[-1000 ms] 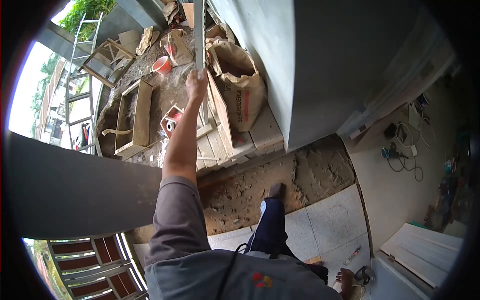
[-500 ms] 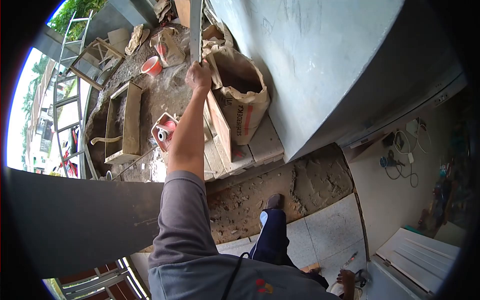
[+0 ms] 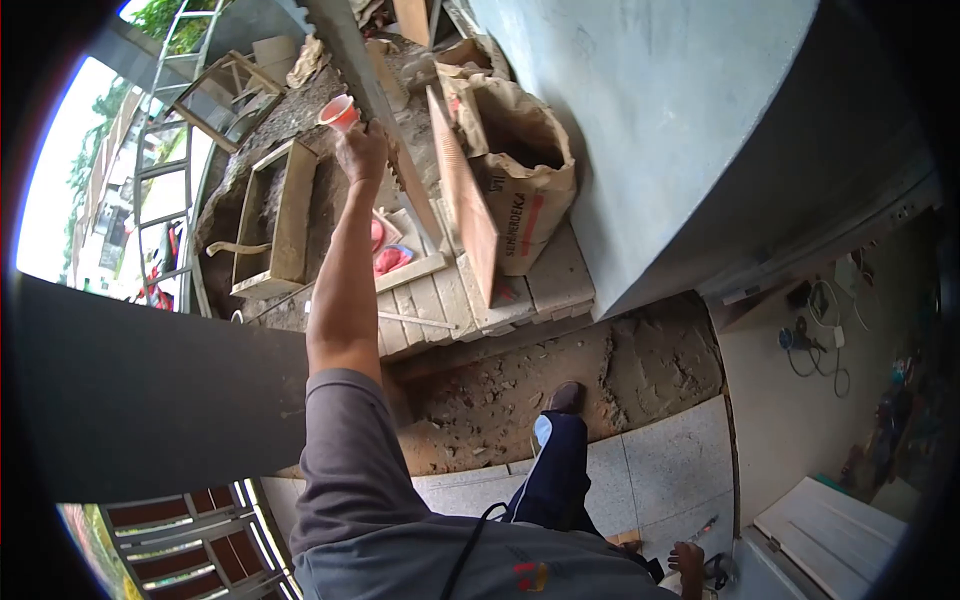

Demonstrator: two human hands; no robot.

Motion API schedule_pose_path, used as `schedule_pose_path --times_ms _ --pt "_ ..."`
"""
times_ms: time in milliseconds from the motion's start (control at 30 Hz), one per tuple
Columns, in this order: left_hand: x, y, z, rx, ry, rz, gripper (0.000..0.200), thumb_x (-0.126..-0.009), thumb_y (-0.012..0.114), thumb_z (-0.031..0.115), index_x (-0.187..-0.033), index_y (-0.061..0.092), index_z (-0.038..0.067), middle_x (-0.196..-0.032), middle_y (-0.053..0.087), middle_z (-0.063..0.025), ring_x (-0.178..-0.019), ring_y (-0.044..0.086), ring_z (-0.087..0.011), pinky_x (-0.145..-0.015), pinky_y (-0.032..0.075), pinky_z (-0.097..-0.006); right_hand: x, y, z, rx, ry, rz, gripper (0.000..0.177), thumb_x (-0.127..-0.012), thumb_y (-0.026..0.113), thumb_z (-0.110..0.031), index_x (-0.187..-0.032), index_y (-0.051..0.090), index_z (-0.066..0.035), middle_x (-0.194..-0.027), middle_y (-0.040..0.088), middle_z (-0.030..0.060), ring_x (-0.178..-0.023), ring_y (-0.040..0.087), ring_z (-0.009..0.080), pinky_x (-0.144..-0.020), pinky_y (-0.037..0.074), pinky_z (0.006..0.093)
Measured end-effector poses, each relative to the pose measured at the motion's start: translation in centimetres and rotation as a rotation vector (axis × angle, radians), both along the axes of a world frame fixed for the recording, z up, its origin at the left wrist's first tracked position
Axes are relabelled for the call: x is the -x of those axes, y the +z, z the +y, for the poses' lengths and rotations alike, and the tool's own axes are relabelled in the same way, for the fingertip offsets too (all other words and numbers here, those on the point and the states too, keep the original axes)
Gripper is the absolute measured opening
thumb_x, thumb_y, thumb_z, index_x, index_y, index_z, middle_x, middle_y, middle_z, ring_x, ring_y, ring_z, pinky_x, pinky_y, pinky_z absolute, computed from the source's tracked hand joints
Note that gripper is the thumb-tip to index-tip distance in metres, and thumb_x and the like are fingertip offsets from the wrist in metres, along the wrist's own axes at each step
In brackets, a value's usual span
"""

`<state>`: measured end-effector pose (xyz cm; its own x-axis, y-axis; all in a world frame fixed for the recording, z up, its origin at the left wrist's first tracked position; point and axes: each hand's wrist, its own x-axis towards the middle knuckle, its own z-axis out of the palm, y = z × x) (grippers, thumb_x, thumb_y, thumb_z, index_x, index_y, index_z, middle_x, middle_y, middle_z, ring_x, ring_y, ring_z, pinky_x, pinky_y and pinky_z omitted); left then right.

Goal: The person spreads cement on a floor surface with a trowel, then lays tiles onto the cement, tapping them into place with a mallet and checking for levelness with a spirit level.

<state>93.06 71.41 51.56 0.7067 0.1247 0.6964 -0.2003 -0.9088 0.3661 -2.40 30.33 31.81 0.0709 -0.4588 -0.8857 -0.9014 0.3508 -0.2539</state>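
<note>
My left hand (image 3: 362, 153) is up at the top centre, its fingers wrapped round a long, straight grey bar (image 3: 352, 62) with rough material along its edge. The bar slants from the top edge down past the hand. Just behind the hand is a red bucket (image 3: 339, 113). To the right of the bar stand a thin wooden board (image 3: 463, 200) and an open paper sack (image 3: 530, 215). My right hand (image 3: 687, 558) hangs low at the bottom right, its fingers partly visible and loosely curled; whether it holds anything cannot be made out.
A wooden trough (image 3: 292, 215) and a metal ladder (image 3: 163, 170) are at the left. Planks (image 3: 415, 308) lie below the sack, beside a tray with red items. A large grey surface (image 3: 650, 120) rises at the right; cables (image 3: 820, 345) hang farther right.
My left hand has moved left and slightly up, and the bar has tilted, its lower end now reaching down to the right. The view has shifted. My right hand has moved slightly.
</note>
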Motion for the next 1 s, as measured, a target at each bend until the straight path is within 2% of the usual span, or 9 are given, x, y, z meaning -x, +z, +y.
schedule_pose_path --times_ms 133,200,233,300,367,500,667,867,1000 --pt "6.6 9.9 4.5 0.08 -0.03 0.063 0.039 -0.091 0.06 0.038 -0.089 0.074 0.001 -0.078 0.069 -0.0202 -0.069 0.068 -0.034 -0.072 0.052 -0.0444 -1.1 -2.0 -1.1 0.024 0.112 -0.05 0.033 -0.086 0.061 -0.025 -0.095 0.066 0.007 -0.072 0.063 0.0146 -0.06 0.065 0.0258 -0.055 0.054 0.0373" --pt "7.6 12.1 9.5 -0.201 -0.156 -0.111 0.031 -0.092 0.062 0.03 -0.097 0.073 0.001 -0.087 0.069 -0.0165 -0.076 0.068 -0.0295 -0.072 0.054 -0.041 7.0 -16.6 -5.6 0.487 1.087 -0.084 0.035 -0.086 0.062 -0.026 -0.093 0.065 0.008 -0.071 0.064 0.0206 -0.06 0.065 0.0342 -0.06 0.054 0.0439" --pt "9.8 14.1 11.5 -0.14 -0.281 -0.111 0.03 -0.093 0.061 0.027 -0.103 0.071 0.0 -0.094 0.069 -0.0165 -0.083 0.068 -0.0283 -0.074 0.057 -0.0393 0.7 -9.5 -4.5 0.403 0.879 -0.174 0.026 -0.09 0.066 -0.028 -0.087 0.064 -0.002 -0.07 0.066 0.0081 -0.063 0.065 0.0201 -0.056 0.051 0.0378" --pt "14.5 17.7 15.1 0.021 -0.552 -0.071 0.031 -0.096 0.058 0.021 -0.114 0.069 -0.002 -0.109 0.068 -0.0165 -0.095 0.068 -0.0259 -0.076 0.062 -0.0358 -8.1 -2.6 -1.8 0.497 0.779 -0.345 0.038 -0.092 0.066 -0.034 -0.099 0.065 0.003 -0.082 0.07 0.0192 -0.076 0.069 0.032 -0.069 0.054 0.0433" --pt "20.4 20.1 15.0 0.175 -0.727 -0.075 0.036 -0.099 0.051 0.021 -0.12 0.068 -0.003 -0.119 0.067 -0.0158 -0.104 0.068 -0.0268 -0.082 0.063 -0.036 -15.0 3.0 -0.6 0.393 0.741 -0.445 0.039 -0.095 0.063 -0.034 -0.106 0.066 0.004 -0.09 0.07 0.0224 -0.084 0.07 0.0307 -0.074 0.053 0.0405" --pt "34.4 22.7 6.0 0.354 -0.395 -0.017 0.034 -0.094 0.063 0.021 -0.12 0.068 0.001 -0.12 0.068 -0.0137 -0.101 0.07 -0.0282 -0.077 0.059 -0.0356 -21.6 6.7 2.1 0.436 0.759 -0.858 0.028 -0.096 0.061 -0.028 -0.104 0.065 -0.001 -0.097 0.068 0.0232 -0.091 0.068 0.0354 -0.077 0.052 0.0418" --pt "38.7 23.4 4.2 0.217 -0.772 0.151 0.03 -0.099 0.057 0.015 -0.112 0.066 -0.01 -0.117 0.064 -0.0203 -0.109 0.064 -0.03 -0.085 0.062 -0.0403 -22.8 8.5 4.8 0.366 0.851 -1.04 0.033 -0.091 0.063 -0.029 -0.089 0.061 0.005 -0.082 0.066 0.0224 -0.08 0.066 0.0371 -0.076 0.05 0.0463" --pt "48.7 22.1 -9.5 0.359 -1.187 0.505 0.007 -0.093 0.062 0.0 -0.095 0.067 -0.005 -0.089 0.068 -0.0092 -0.087 0.062 -0.0129 -0.084 0.053 -0.0276 -18.3 9.1 5.7 0.466 0.736 -1.126 0.064 -0.087 0.072 -0.044 -0.125 0.059 0.007 -0.116 0.063 0.03 -0.112 0.064 0.0369 -0.098 0.05 0.0431" --pt "51.9 20.4 -18.7 0.334 -1.465 0.656 0.01 -0.093 0.059 -0.005 -0.097 0.068 -0.007 -0.099 0.072 -0.0145 -0.093 0.066 -0.0153 -0.089 0.052 -0.0274 -14.8 7.8 4.0 0.384 0.638 -1.142 0.086 -0.079 0.078 -0.051 -0.139 0.047 0.003 -0.135 0.054 0.0283 -0.126 0.054 0.0382 -0.106 0.046 0.0417"
